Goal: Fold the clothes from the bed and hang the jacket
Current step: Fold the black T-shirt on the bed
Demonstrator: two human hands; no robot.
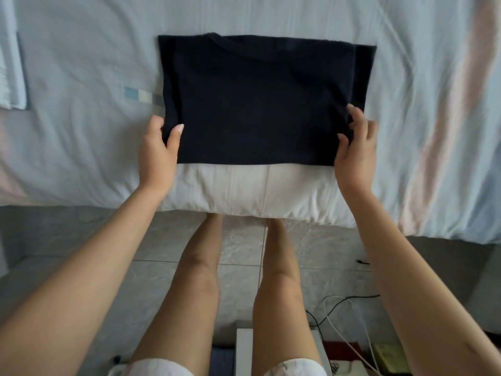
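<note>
A dark navy shirt (257, 104), folded into a rectangle with its neckline at the far edge, lies on the pale blue bed (81, 63). Its near part rests over a white folded garment (257, 188) at the bed's front edge. My left hand (157, 153) grips the shirt's near left side, thumb on top of the cloth and fingers under it. My right hand (356, 142) pinches the near right side, with fingers over the edge. No jacket is in view.
A folded pale item (12, 66) lies at the bed's far left. My bare legs stand on the tiled floor (238, 256) against the bed. Cables (341, 313), a white box (245, 351) and small objects sit on the floor at the lower right.
</note>
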